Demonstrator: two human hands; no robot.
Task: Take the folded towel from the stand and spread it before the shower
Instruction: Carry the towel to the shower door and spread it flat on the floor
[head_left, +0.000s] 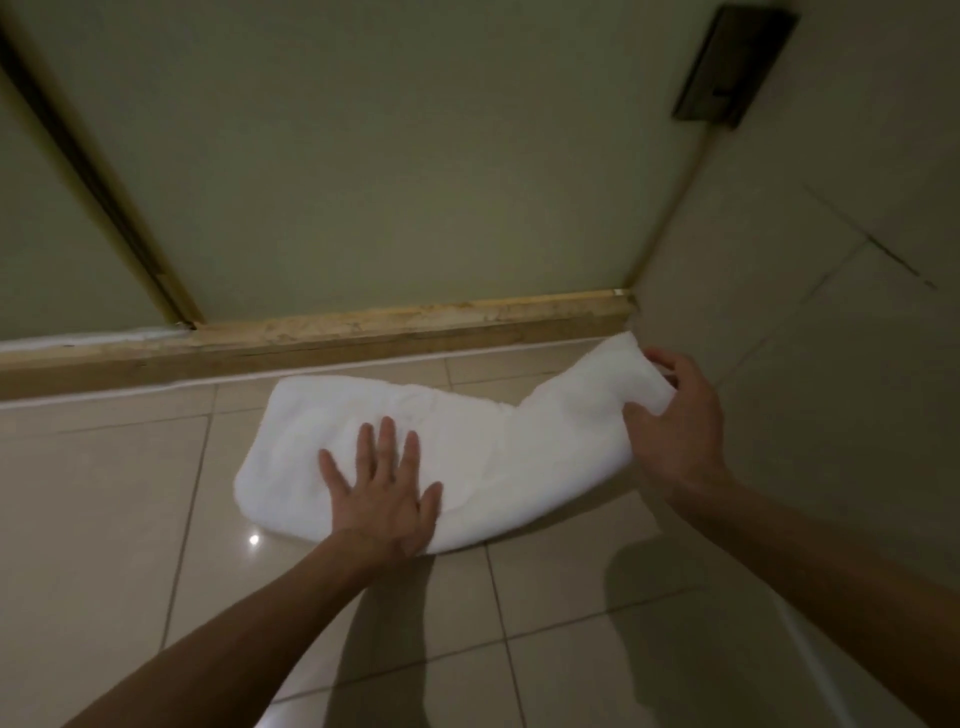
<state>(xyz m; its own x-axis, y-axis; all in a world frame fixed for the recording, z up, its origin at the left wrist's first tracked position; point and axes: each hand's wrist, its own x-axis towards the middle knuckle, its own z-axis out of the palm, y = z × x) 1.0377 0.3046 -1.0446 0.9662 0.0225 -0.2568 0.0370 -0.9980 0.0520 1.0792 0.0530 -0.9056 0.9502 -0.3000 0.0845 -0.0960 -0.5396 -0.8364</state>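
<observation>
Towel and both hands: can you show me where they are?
towel (467, 431), head view, its white middle.
left hand (382, 499), head view, its back, flat on the towel.
right hand (675, 421), head view, its back, gripping the towel's end.

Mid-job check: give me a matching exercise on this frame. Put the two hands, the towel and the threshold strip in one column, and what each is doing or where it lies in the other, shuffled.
Column one:
1 left hand
2 right hand
3 towel
4 threshold strip

Column two:
A runs along the foot of the door panel, beyond the towel
B pinches the towel's lifted right end
C white, mostly lying on the floor tiles
D presses flat on the towel, fingers straight

Pairs: 1-D, 2-B, 3-C, 4-A
</observation>
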